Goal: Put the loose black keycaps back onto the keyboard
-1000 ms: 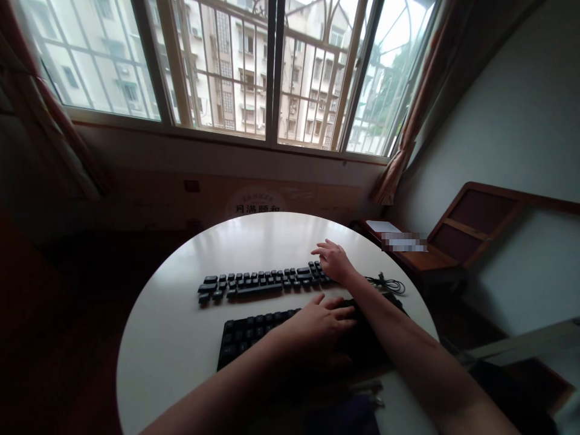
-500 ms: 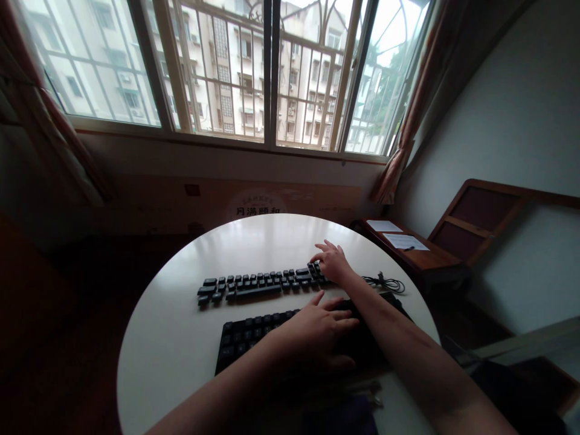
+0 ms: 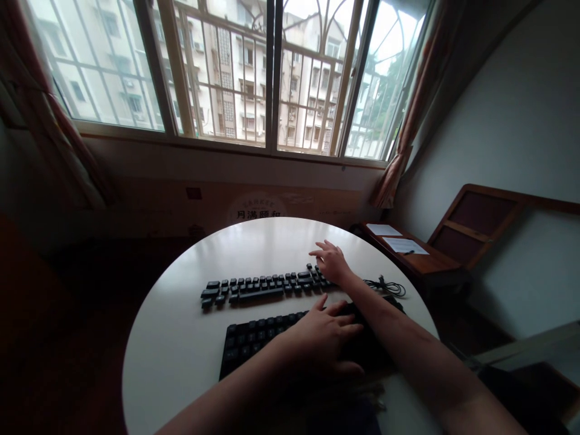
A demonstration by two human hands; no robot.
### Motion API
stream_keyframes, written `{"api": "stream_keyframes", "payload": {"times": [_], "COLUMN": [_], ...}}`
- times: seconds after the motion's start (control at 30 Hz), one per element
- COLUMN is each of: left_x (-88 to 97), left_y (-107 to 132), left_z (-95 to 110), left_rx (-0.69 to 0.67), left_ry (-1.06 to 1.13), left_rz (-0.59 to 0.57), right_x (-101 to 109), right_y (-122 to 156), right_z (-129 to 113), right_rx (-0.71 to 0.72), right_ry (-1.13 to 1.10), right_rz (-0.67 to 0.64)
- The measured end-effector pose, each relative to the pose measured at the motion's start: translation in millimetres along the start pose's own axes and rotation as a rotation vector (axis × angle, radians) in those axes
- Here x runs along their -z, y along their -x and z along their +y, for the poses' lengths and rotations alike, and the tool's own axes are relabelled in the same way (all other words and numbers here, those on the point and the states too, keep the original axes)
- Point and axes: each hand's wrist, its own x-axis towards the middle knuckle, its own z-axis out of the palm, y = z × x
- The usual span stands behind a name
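In the head view a black keyboard (image 3: 247,344) lies near the front of the white round table (image 3: 158,356). My left hand (image 3: 326,335) rests over its right part with the fingers spread, hiding many keys. Beyond the keyboard, loose black keycaps (image 3: 263,295) lie in rows on the tabletop. Over the right end of these rows is my right hand (image 3: 333,264), fingers stretched out to the left and nothing seen in them. A single keycap (image 3: 309,266) sits just below its fingertips. Whether any finger touches a keycap cannot be made out.
A coiled black cable (image 3: 387,286) lies at the table's right side. Dark, unclear items (image 3: 380,399) are at the front edge below my left hand. To the right, a wooden chair (image 3: 435,260) holds paper sheets (image 3: 405,245) and a pen. A barred window is behind.
My right hand's fingers have straightened and lifted slightly off the keycaps, uncovering one at the end. My left hand stays on the keyboard. The whole view has shifted a little.
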Motion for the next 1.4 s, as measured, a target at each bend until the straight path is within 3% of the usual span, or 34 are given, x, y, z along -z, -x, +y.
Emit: {"api": "stream_keyframes", "payload": {"times": [0.23,0.4,0.57,0.73,0.83,0.93,1.07,1.23,1.4], "left_x": [0.0,0.4,0.9,-2.2,-4.7,-5.7,-4.9,-4.7,-5.3], "left_y": [2,4,5,3,1,-1,-3,-5,-6], "left_z": [1,0,1,-3,-6,-8,-9,-10,-10], "left_rx": [0.005,0.022,0.009,0.028,0.03,0.021,0.03,0.008,0.017], "left_ry": [-0.015,-0.027,-0.031,-0.043,-0.049,-0.066,-0.062,-0.087,-0.097], "left_rz": [0.01,0.005,0.041,0.024,0.043,0.074,0.044,0.067,0.064], "right_x": [9,9,8,21,45,75,100,99,90], "right_y": [-29,-36,-37,-36,-16,25,92,148,163], "right_z": [-5,1,1,-4,4,24,59,76,68], "right_rx": [0.015,0.005,0.039,0.077,0.112,0.224,0.241,0.218,0.258], "right_ry": [0.033,0.023,-0.012,-0.082,-0.137,-0.266,-0.347,-0.357,-0.343], "right_rz": [-0.192,-0.279,-0.276,-0.174,-0.096,-0.049,-0.149,-0.278,-0.238]}}
